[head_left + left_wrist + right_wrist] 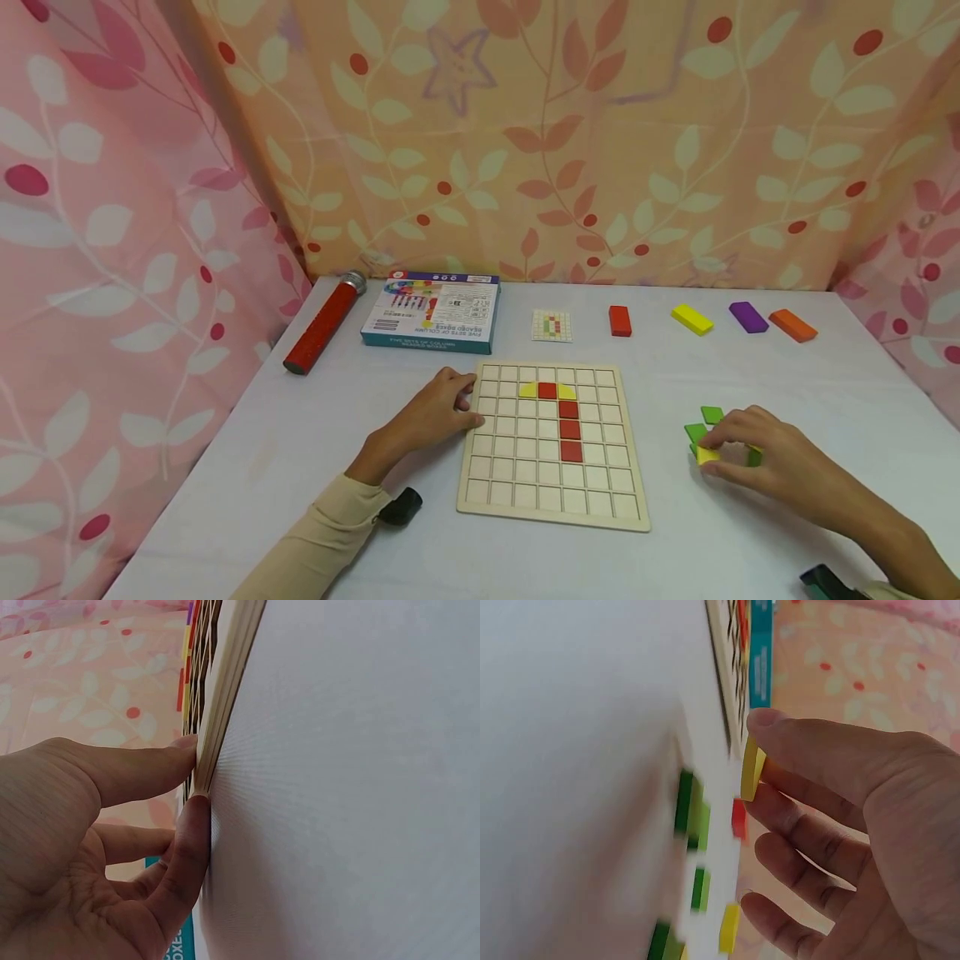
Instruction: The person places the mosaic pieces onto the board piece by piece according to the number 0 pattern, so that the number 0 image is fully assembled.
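Observation:
A wooden grid board [517, 471] lies on the table with a row and column of red square tiles [570, 430] and two yellow curved tiles [528, 390] in its cells. With thumb and a finger, my left hand [431, 412] grips the board's left edge; the left wrist view shows this hand [112, 825] at the board's side up close. Right of the board, my right hand [780, 462] pinches a small yellow tile [751, 771] between thumb and fingers. Green tiles [696, 433] lie on the cloth beneath and beside this hand, some partly hidden by it.
Behind the board lie a small pattern card [552, 326], a flat box [435, 312] and a red tube [324, 329]. Red [620, 321], yellow [692, 319], purple [748, 317] and orange [792, 325] blocks line the back right. Patterned curtains [555, 167] hang behind the table.

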The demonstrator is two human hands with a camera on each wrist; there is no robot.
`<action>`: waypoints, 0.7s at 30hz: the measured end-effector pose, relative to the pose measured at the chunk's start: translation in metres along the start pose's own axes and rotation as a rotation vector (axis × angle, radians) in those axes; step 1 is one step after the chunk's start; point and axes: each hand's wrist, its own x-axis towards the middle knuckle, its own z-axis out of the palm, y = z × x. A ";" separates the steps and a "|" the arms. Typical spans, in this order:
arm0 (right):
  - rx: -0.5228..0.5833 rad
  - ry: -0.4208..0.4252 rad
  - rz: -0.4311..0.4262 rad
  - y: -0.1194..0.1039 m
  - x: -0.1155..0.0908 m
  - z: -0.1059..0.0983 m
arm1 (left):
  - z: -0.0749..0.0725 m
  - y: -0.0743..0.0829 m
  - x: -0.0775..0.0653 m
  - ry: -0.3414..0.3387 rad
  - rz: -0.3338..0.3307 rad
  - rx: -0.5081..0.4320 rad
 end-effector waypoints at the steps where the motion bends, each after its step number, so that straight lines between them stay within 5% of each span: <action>1: 0.013 0.004 -0.029 -0.005 0.003 0.001 | 0.000 0.000 0.000 0.000 0.001 0.001; 5: 0.051 0.003 -0.155 -0.030 0.018 0.007 | 0.000 0.000 -0.001 0.004 0.007 0.001; 14: 0.130 -0.184 -0.303 -0.088 0.052 0.028 | -0.001 0.001 -0.003 0.011 0.006 0.002; 21: 0.102 -0.152 -0.478 -0.111 0.064 0.049 | 0.000 0.000 -0.001 0.008 0.014 0.009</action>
